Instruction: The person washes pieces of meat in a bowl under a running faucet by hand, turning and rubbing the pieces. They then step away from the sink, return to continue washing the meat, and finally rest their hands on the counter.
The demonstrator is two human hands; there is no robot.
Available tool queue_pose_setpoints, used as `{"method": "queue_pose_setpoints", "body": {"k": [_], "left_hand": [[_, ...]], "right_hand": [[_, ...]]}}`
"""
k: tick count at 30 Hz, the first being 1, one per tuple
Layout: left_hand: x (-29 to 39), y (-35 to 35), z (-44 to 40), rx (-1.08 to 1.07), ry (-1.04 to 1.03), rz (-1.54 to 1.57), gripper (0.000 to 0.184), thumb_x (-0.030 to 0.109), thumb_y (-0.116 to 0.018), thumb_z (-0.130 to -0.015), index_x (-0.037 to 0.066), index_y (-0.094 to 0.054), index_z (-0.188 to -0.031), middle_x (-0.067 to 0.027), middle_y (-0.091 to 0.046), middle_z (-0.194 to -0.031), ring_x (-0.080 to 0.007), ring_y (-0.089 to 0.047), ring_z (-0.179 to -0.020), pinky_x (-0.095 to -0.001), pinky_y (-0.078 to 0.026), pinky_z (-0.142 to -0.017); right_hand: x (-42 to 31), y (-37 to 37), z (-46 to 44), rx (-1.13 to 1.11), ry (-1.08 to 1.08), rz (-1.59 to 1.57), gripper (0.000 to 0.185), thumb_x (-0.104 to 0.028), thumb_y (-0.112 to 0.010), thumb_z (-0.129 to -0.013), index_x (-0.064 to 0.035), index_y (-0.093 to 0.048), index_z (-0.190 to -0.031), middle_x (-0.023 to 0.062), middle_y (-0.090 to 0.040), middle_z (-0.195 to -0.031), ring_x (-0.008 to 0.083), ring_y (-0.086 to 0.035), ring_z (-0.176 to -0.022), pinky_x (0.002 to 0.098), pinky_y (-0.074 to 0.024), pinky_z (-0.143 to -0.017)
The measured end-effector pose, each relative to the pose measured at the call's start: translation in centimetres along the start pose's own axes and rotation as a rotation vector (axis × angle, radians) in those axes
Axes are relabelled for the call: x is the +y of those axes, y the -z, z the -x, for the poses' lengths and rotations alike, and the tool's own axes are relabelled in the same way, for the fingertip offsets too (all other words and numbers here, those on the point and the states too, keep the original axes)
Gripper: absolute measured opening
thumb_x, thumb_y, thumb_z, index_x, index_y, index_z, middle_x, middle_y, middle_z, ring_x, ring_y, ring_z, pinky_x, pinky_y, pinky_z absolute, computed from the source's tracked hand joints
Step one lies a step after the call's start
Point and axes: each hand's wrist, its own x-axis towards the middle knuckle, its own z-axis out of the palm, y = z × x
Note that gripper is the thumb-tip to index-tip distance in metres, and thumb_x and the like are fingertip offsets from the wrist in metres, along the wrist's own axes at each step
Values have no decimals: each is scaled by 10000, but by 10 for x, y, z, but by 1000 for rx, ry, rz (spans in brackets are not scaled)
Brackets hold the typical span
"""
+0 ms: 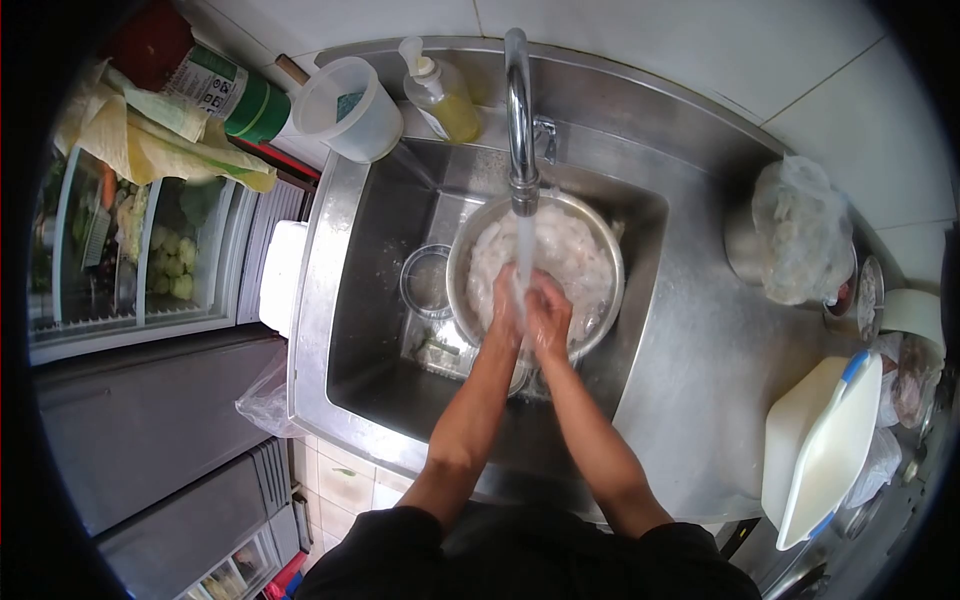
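Note:
A running tap [519,120] pours a stream of water onto my two hands, which meet above a round metal bowl [613,262]. Pale, whitish, wet pieces [580,250], their kind unclear, fill much of the bowl. My left hand [507,300] is at the left of the stream, with its fingers curled towards the other hand. Close against it, my right hand [548,308] has bent fingers too. The water hides whatever may be between them. The bowl stands in a steel sink [375,340].
Left of the bowl sits a small clear round container [425,282]. A soap pump bottle [445,100] and a plastic tub [350,110] stand behind the sink. Rightward are a plastic bag [800,230] and a tilted white basin [820,450]. A glass-fronted fridge [150,240] is at left.

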Motion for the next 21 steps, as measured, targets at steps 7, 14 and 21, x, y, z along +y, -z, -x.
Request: {"method": "queue_pose_setpoints", "body": {"k": [7, 14, 21], "left_hand": [[4, -13, 9, 60, -21, -70, 331, 340, -481, -916, 38, -599, -849, -92, -613, -775, -219, -605, -693, -336, -518, -654], [-11, 6, -3, 39, 31, 107, 296, 345, -522, -888, 67, -603, -832, -42, -597, -753, -176, -583, -660, -310, -496, -621], [-10, -2, 0, 102, -13, 19, 255, 302, -538, -871, 62, -606, -820, -44, -596, -756, -172, -572, -670, -304, -478, -640]], "right_hand": [[-14, -3, 2, -8, -194, -244, 262, 21, -549, -851, 57, -671, -1080, 88, -645, -1075, 154, -597, -1003, 268, -462, -879], [1, -4, 4, 13, -190, -322, 270, 27, -549, -845, 72, -657, -1088, 85, -637, -1080, 153, -590, -988, 271, -459, -883], [8, -3, 4, 40, -122, -202, 293, 42, -530, -843, 87, -644, -1109, 129, -632, -1147, 209, -594, -1073, 306, -429, -975]]}}
